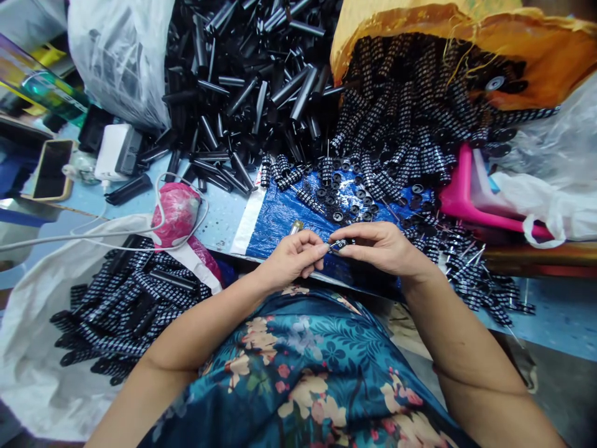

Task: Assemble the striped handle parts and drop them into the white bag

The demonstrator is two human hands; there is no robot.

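Note:
My left hand (298, 256) and my right hand (382, 247) meet at the table's front edge, both closed in a pinch. Between them is a small black piece with white marks (342, 244), like the patterned cylinders on the table; fingers cover much of it. My right fingers grip its body, while my left fingertips pinch its left end, where a thin shiny part shows. Just beyond my left hand stands a small brass-coloured piece (296, 227). Black round caps (338, 216) lie scattered on the blue plastic sheet (275, 214) behind my hands.
Plain black tubes (261, 106) are heaped at the back. Patterned cylinders (392, 118) spill from an orange-yellow bag (550, 46); more fill a white sack (23, 348) at left. A pink bin (459, 186) stands right. A white cable (116, 235) crosses a pink wrapped bundle (177, 214).

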